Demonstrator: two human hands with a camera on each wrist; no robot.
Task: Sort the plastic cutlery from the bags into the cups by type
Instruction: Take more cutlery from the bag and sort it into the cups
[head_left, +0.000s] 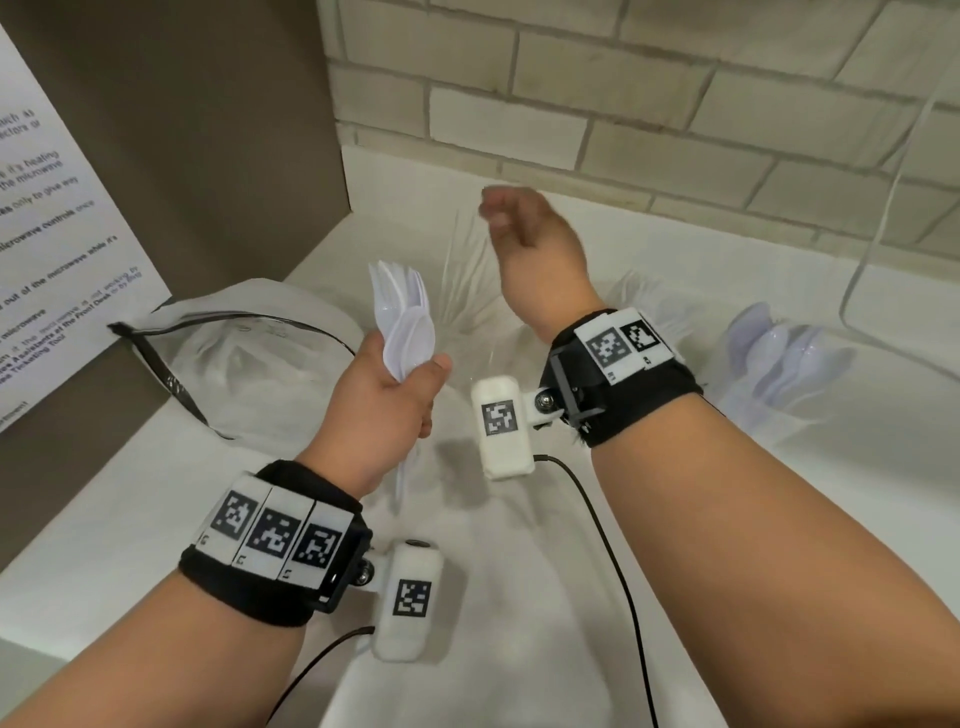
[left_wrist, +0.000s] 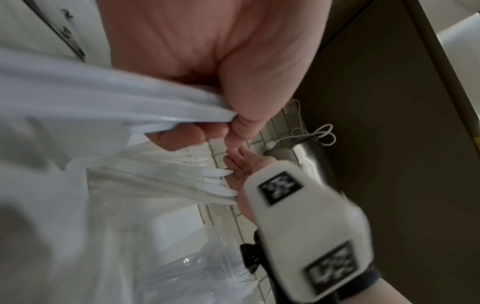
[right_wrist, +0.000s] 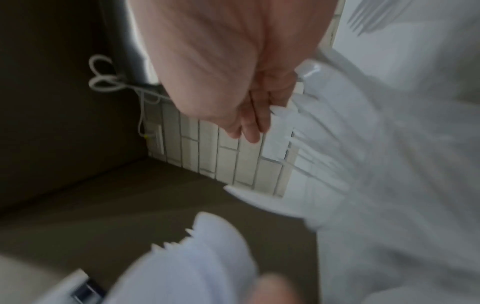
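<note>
While a mixed bundle of white forks and spoons (head_left: 402, 322) is gripped in the left hand (head_left: 392, 395), the right hand (head_left: 524, 234) is held relaxed and empty above the partly filled cups (head_left: 779, 358), so sorting is judged unfinished.

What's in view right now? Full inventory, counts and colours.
bundle of cutlery: one handful, white, forks and spoons mixed, held in the left hand
cup of knives: one, clear, behind the bundle
cup of spoons: one, clear, far right on the counter
plastic bag: one, clear with dark edge, left on the counter
counter: one, white
tiled wall: pale brick pattern, behind
printed notice: one, white, on the left
hands: left hand grips the bundle; right hand raised over the knives, blurred, apparently holding nothing
</note>
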